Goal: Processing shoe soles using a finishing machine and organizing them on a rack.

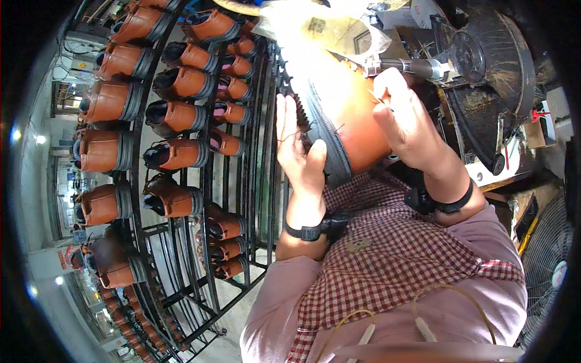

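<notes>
- Where the view opens to the left, one tall black metal rack (138,225) bears brown leather shoes (104,151), at least eighteen; distant ones blur past counting.
- One dark, round-bodied machine with a metal shaft (508,66) stands at upper right.
- One red-and-white checked cloth apron (393,230) covers the person's chest.
- One wire-caged fan (544,272) stands at lower right.
- One brown leather shoe with a thick black sole (357,130) is before the chest, sole turned left. It is probably fairly heavy, stiff below, with a softer, perhaps slippery upper. The sole's edge seems the firmest hold.
- Two bare hands: the left hand (302,166) grasps the shoe, palm against the sole; the right hand (405,115) curls at the upper, but whether it pinches anything, I cannot tell.
- Two black wristbands (305,233), one per arm.
</notes>
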Demonstrator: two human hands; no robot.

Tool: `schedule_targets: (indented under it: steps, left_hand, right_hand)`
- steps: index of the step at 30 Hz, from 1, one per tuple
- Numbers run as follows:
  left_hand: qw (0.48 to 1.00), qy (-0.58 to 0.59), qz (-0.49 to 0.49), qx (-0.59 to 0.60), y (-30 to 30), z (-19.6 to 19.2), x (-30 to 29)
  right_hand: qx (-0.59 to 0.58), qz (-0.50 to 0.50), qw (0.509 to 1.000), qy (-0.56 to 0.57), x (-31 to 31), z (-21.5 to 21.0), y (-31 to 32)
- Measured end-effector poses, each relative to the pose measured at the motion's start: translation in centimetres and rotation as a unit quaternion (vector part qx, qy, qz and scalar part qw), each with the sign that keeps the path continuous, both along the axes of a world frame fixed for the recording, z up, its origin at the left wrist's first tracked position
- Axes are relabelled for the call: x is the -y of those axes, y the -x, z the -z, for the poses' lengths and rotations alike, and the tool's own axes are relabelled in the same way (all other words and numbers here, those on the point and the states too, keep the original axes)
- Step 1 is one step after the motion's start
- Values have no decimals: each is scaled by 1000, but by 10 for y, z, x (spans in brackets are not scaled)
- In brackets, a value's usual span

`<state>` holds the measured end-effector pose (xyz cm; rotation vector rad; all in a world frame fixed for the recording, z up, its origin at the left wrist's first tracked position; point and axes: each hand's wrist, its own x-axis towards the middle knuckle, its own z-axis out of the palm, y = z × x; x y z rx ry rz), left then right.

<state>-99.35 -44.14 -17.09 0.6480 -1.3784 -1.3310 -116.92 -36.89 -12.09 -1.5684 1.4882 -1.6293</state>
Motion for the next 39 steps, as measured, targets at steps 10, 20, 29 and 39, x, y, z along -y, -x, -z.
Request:
schedule_targets:
  steps: [10, 20, 29, 39]
  left_hand:
    - [996, 64, -36, 45, 5, 1, -4]
    - [1000, 25, 4, 7, 3, 3, -9]
    - [988, -67, -32, -136, 43, -33, 3]
    - [989, -50, 78, 114, 65, -77, 12]
  right_hand:
    - [-179, 74, 979, 62, 7, 8, -18]
    - [-60, 73, 991, 90, 14, 7, -6]
    - [103, 274, 955, 57, 22, 41, 73]
    - [139, 234, 960, -62, 33, 75, 101]
